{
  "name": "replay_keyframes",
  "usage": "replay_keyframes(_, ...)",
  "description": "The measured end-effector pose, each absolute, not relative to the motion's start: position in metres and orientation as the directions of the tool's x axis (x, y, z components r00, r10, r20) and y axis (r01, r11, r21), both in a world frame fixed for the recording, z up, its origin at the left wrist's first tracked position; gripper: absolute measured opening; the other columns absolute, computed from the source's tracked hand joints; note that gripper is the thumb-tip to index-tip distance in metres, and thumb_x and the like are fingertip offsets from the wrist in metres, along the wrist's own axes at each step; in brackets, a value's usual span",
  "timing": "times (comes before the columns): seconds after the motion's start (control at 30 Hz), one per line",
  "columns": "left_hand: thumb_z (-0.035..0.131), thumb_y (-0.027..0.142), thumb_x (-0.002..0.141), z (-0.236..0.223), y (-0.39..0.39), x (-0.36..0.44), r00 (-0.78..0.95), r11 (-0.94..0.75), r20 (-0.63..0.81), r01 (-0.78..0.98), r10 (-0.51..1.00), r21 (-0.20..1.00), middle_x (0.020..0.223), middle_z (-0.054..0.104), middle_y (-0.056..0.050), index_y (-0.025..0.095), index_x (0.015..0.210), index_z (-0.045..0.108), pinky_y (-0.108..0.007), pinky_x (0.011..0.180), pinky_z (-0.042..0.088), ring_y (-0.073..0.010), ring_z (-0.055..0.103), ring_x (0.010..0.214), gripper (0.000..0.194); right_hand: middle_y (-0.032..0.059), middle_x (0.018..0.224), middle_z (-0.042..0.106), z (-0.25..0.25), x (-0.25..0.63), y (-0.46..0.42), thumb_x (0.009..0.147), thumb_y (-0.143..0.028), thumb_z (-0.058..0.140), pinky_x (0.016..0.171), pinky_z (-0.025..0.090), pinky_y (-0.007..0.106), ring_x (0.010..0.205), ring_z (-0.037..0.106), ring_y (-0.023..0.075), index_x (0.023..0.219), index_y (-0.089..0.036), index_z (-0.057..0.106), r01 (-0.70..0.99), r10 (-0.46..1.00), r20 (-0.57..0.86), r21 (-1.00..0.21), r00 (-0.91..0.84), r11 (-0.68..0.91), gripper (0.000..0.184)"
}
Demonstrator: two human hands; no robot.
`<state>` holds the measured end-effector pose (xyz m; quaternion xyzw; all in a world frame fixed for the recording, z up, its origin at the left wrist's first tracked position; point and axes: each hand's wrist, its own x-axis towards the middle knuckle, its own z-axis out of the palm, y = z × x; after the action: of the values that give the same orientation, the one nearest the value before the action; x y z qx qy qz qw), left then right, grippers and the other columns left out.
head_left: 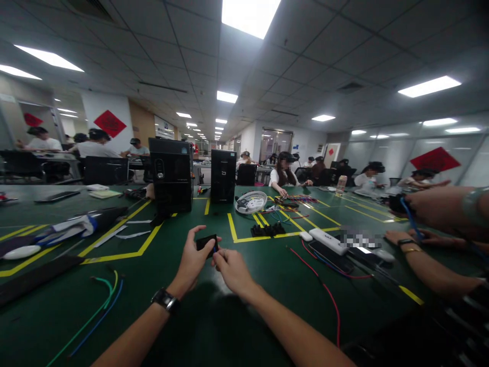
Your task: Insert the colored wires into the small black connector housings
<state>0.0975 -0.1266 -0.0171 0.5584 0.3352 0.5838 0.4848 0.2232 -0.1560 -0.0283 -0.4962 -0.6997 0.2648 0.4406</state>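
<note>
My left hand (193,257), with a dark watch on its wrist, grips a small black block (206,244) between thumb and fingers above the green table. Close against the block's right side, my right hand (230,265) has its thumb and fingertips pinched together. A speck of blue shows between the block and these fingertips, too small to name. Whatever the right fingers hold is hidden. Beyond my hands, a group of black blocks (268,230) lies on the table. Green and blue wires (103,306) are at the left, and a red wire (324,285) curves at the right.
Two black computer towers (171,176) stand ahead, beside a white basket (251,202). A white power strip (328,240) and a dark phone (331,256) lie to the right. A co-worker's arms (428,265) reach in from the right edge. Another person sits across the table.
</note>
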Motion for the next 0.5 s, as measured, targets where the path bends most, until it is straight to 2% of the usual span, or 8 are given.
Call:
replay_keyframes(0.17,0.064,0.035,0.072,-0.019,-0.122,0.094,0.104,-0.327,0.335,-0.092,0.936,0.941,0.096,0.066,-0.008,0.021,0.125,0.039,-0.028,0.051,0.051,-0.0189,0.066,0.065,0.060,-0.0037,0.053,0.048,-0.029,0.223,-0.154,0.089,-0.027,0.043,0.050,0.028,0.019,0.047,0.041,0.0076,0.067,-0.014,0.065,0.433,0.955,0.261,-0.851,-0.144,0.298,0.034)
replay_keyframes(0.3,0.067,0.032,0.069,-0.019,-0.118,0.090,0.029,-0.402,0.403,-0.039,0.915,0.915,0.089,0.067,-0.005,0.020,0.119,0.045,-0.031,0.069,0.052,-0.0187,0.066,0.075,0.055,-0.0045,0.051,0.045,-0.019,0.223,-0.157,0.089,-0.027,0.043,0.048,0.025,0.020,0.046,0.039,0.0076,0.065,-0.014,0.064,0.449,0.943,0.315,-0.831,-0.110,0.330,0.034)
replay_keyframes(0.37,0.068,0.032,0.069,-0.018,-0.118,0.091,0.017,-0.378,0.381,-0.097,0.924,0.921,0.089,0.067,-0.005,0.020,0.117,0.045,-0.031,0.072,0.051,-0.0193,0.065,0.081,0.055,-0.0049,0.050,0.044,-0.016,0.224,-0.158,0.089,-0.028,0.043,0.048,0.025,0.020,0.047,0.040,0.0078,0.064,-0.014,0.063,0.463,0.925,0.370,-0.808,-0.083,0.365,0.035)
replay_keyframes(0.5,0.063,0.044,0.074,-0.015,-0.121,0.095,0.129,-0.183,0.245,-0.369,0.961,0.911,0.091,0.064,-0.006,0.019,0.114,0.047,-0.028,0.057,0.051,-0.0181,0.063,0.073,0.050,-0.0047,0.051,0.044,-0.018,0.225,-0.156,0.089,-0.028,0.042,0.050,0.025,0.020,0.049,0.041,0.0083,0.062,-0.015,0.061,0.484,0.919,0.385,-0.791,-0.082,0.375,0.035)
